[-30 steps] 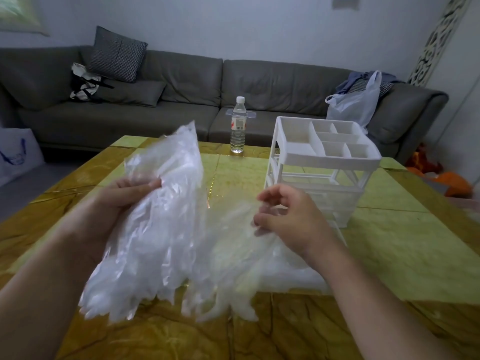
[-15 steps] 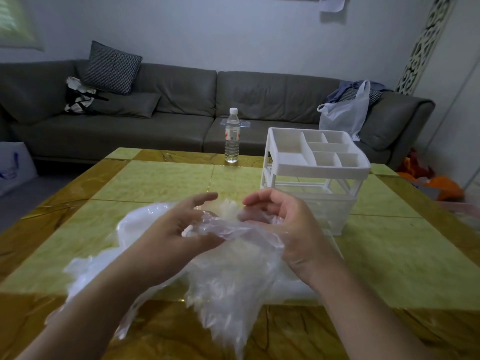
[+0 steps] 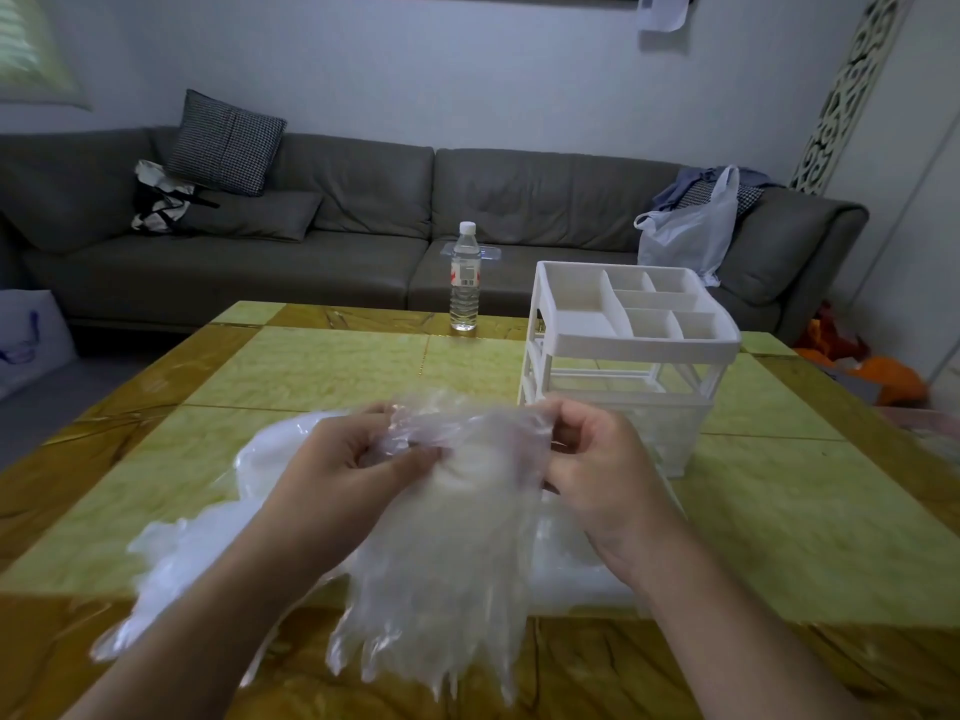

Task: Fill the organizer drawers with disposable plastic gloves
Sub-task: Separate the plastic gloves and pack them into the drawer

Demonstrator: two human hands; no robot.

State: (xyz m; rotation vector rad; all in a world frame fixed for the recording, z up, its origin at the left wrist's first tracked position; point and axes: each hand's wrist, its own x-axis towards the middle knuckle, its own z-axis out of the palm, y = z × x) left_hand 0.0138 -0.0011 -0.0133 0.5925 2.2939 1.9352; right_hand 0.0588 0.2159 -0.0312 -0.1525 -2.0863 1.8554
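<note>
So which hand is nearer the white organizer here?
Right. The right hand sits just in front of the organizer, by its lower drawer; the left hand is farther off, across the glove bundle both hands pinch.

- Disposable gloves: clear, colourless plastic with a milky white sheen where the layers stack.
- Organizer: plain white, with see-through drawer fronts.
- Table: pale yellow-green marbled panels framed by amber-brown marbled bands.
- Sofa: dull grey-brown.
- Cushion: fine black-and-white houndstooth check.
- Water bottle: clear, white cap, label with red and white.
- Plastic bag on the sofa: translucent white.
- Tote bag on the sofa: off-white with black straps.
- Wall: pale bluish grey.
- Items on the floor at right: bright orange.
</note>
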